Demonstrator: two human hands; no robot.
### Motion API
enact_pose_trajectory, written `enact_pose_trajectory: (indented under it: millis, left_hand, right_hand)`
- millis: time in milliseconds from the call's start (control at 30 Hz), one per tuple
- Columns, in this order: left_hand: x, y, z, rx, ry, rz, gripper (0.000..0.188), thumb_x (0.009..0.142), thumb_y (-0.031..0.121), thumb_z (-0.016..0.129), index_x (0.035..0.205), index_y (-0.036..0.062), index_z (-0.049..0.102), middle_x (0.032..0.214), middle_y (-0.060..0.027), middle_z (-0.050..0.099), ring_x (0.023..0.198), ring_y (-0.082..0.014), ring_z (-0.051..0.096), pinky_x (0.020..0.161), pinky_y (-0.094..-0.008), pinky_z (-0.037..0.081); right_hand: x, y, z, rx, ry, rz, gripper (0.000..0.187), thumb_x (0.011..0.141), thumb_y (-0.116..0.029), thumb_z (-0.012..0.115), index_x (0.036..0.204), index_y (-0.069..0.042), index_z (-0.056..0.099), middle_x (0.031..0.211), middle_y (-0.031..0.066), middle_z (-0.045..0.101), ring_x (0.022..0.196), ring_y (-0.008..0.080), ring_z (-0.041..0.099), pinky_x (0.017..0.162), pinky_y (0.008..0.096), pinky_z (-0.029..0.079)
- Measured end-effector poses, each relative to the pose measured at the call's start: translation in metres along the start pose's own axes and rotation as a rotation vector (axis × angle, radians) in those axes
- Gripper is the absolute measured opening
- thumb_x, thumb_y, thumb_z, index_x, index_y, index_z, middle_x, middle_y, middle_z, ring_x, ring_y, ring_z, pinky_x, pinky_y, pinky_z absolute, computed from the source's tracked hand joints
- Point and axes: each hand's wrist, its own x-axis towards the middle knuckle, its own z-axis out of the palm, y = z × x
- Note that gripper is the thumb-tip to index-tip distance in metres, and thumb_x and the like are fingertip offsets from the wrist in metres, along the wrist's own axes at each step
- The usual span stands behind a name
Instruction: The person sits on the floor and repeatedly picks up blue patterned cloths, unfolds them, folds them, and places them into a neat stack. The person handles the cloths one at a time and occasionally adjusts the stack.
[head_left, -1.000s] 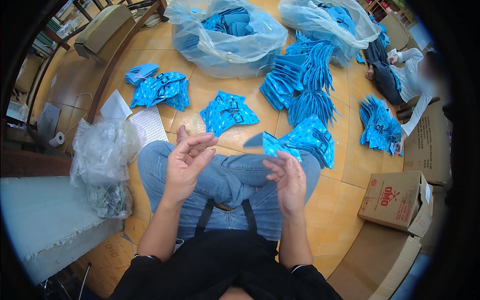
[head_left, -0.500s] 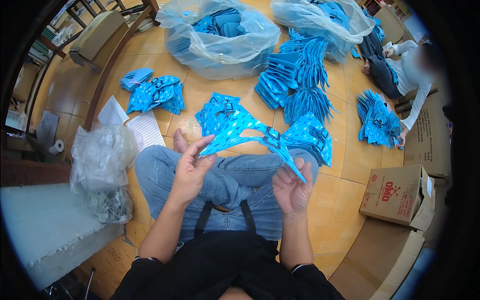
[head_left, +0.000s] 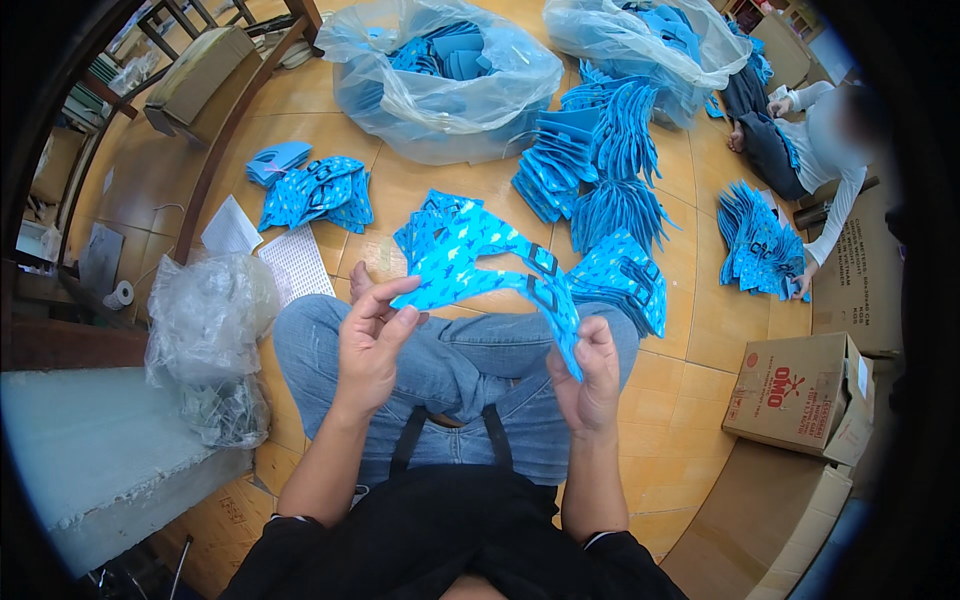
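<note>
Between my hands, above my crossed legs, is a flat blue piece with a pale printed pattern, two strap-like arms and black buckles (head_left: pixel 455 270). My left hand (head_left: pixel 373 350) pinches its left edge between thumb and fingers. The strap end is gripped by my right hand (head_left: pixel 590 375), with the tip hanging beside the fingers. Behind the held piece, partly hidden by it, lies a small stack of similar blue pieces (head_left: pixel 425 222). Another stack of buckled pieces (head_left: pixel 622 280) rests by my right knee.
Rows of blue pieces (head_left: pixel 618 150) stand farther back, before two clear plastic bags (head_left: pixel 440 115) holding more. At left are another blue pile (head_left: pixel 318 192), printed sheets (head_left: pixel 297 265) and crumpled plastic (head_left: pixel 212 310). Cardboard boxes (head_left: pixel 790 390) stand at right; beyond, a person (head_left: pixel 815 135) touches a blue stack (head_left: pixel 757 240).
The held piece has tilted so that more of its patterned face shows. My right hand has turned slightly, and the strap end now hangs lower.
</note>
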Motion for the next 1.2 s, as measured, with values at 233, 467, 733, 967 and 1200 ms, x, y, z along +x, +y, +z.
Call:
enact_pose_trajectory:
  millis: [233, 467, 733, 967, 1200]
  left_hand:
    - [-0.001, 0.003, -0.008, -0.01, -0.014, 0.073, 0.04, 0.082, -0.001, 0.066, 0.119, 0.0012, 0.052, 0.102, -0.0056, 0.061, 0.089, -0.0087, 0.056, 0.085, -0.0224, 0.041]
    - [0.002, 0.009, -0.007, 0.119, 0.027, -0.011, 0.052, 0.078, 0.006, 0.074, 0.123, 0.0024, 0.049, 0.099, -0.0052, 0.062, 0.095, -0.0128, 0.057, 0.101, -0.0322, 0.035]
    - [0.0, 0.001, 0.002, 0.726, 0.035, 0.431, 0.039, 0.071, 0.001, 0.079, 0.1, 0.0062, 0.054, 0.108, -0.0112, 0.06, 0.112, -0.0284, 0.057, 0.11, -0.0459, 0.032]
    - [-0.007, 0.001, 0.006, 0.951, 0.069, 0.857, 0.039, 0.066, 0.009, 0.085, 0.084, 0.01, 0.05, 0.103, -0.0122, 0.064, 0.109, -0.0354, 0.06, 0.093, -0.0461, 0.048]
    - [-0.01, 0.008, 0.007, 1.021, 0.108, 0.968, 0.041, 0.066, 0.011, 0.085, 0.082, 0.012, 0.048, 0.098, -0.008, 0.066, 0.108, -0.0336, 0.06, 0.09, -0.0449, 0.051]
  right_hand:
    - [0.003, 0.002, 0.007, -0.294, 0.114, -0.029, 0.052, 0.087, 0.003, 0.054, 0.136, 0.002, 0.039, 0.113, 0.0071, 0.06, 0.098, 0.0111, 0.058, 0.086, 0.0241, 0.046]
    - [-0.002, 0.006, 0.007, -0.397, -0.016, 0.078, 0.032, 0.094, -0.007, 0.055, 0.124, 0.002, 0.049, 0.106, 0.004, 0.062, 0.094, 0.0065, 0.057, 0.083, 0.0226, 0.045]
    - [-0.002, 0.014, 0.018, -0.914, -0.1, -0.136, 0.025, 0.083, -0.003, 0.069, 0.105, 0.0, 0.058, 0.101, 0.0055, 0.063, 0.096, 0.0134, 0.058, 0.082, 0.028, 0.046]
    - [0.002, 0.021, 0.02, -1.318, 0.046, -0.625, 0.031, 0.067, -0.011, 0.084, 0.087, -0.006, 0.061, 0.103, 0.016, 0.065, 0.104, 0.034, 0.06, 0.088, 0.0407, 0.047]
    - [0.002, 0.022, 0.028, -1.361, 0.091, -0.756, 0.03, 0.069, -0.009, 0.083, 0.089, -0.006, 0.061, 0.113, 0.0203, 0.061, 0.108, 0.0354, 0.059, 0.089, 0.0427, 0.048]
